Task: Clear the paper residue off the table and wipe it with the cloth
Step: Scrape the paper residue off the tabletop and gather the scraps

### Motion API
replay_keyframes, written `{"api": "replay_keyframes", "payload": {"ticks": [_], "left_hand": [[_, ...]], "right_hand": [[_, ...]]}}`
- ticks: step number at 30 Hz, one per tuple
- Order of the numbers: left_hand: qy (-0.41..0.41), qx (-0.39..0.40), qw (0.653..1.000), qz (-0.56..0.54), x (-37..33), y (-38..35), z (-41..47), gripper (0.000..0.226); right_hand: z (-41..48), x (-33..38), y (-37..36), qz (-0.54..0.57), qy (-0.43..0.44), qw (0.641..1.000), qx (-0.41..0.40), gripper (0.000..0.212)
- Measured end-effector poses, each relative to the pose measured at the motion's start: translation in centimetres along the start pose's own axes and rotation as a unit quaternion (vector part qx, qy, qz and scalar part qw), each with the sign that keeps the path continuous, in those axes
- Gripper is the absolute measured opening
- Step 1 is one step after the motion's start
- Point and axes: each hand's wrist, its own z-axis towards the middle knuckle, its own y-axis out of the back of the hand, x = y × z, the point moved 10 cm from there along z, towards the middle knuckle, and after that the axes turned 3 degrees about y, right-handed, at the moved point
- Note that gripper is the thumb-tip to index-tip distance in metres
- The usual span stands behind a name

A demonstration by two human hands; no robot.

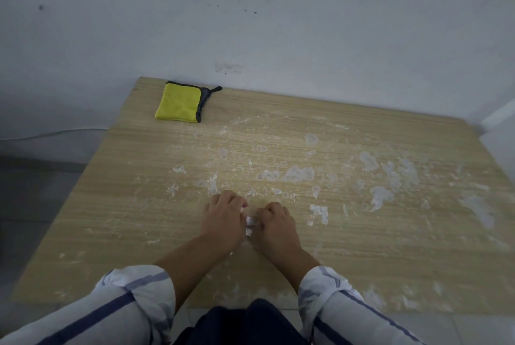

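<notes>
A: Head view, hand status?
B: Left hand [223,217] and right hand [276,223], fingers curled, pinch white paper scraps [250,222] between them on the table [125,205].
A: Surroundings?
B: Paper residue [298,174] spreads rightward. Folded yellow cloth [178,106] lies far left, beside the wall [278,23], unobstructed.

Both hands, the left hand [223,216] and right hand [274,223], rest knuckles-up on the table [117,205], nearly touching, with only small white paper scraps [250,222] in the narrow gap between them. Ahead of and to the right of the hands, flat paper residue [298,174] lies stuck to the surface and raises no barrier. To the left of the hands the wood is open to the table edge. The only raised object, a folded yellow cloth [179,106], lies far ahead-left, beside the wall [278,23] that closes off the far side.
</notes>
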Motion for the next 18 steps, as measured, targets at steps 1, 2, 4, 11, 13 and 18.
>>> {"api": "replay_keyframes", "payload": {"ticks": [1,2,4,11,13,18], "left_hand": [[-0.015,0.017,1.0,0.012,-1.0,-0.5,0.1,0.032],[-0.031,0.039,0.998,0.026,-2.0,-1.2,0.2,0.035],[-0.073,0.084,0.992,0.065,-4.3,-2.7,0.3,0.04],[-0.128,0.152,0.972,0.127,-10.9,-8.5,1.7,0.047],[-0.12,0.16,0.972,0.122,-12.4,-10.2,2.4,0.05],[-0.074,0.132,0.983,0.104,-15.1,-13.2,5.1,0.057]], "right_hand": [[-0.2,-0.9,0.5,-0.017,-0.02,1.0,0.003,0.044],[-0.3,-1.8,1.1,-0.032,-0.028,0.999,-0.007,0.039],[-0.5,-3.6,1.8,-0.052,-0.038,0.998,-0.01,0.03],[-1.5,-11.4,4.3,-0.044,-0.093,0.995,0.003,0.035],[-1.6,-13.7,5.0,-0.04,-0.097,0.994,0.009,0.036],[-1.7,-18.8,7.2,-0.04,-0.106,0.994,-0.005,0.043]]}}
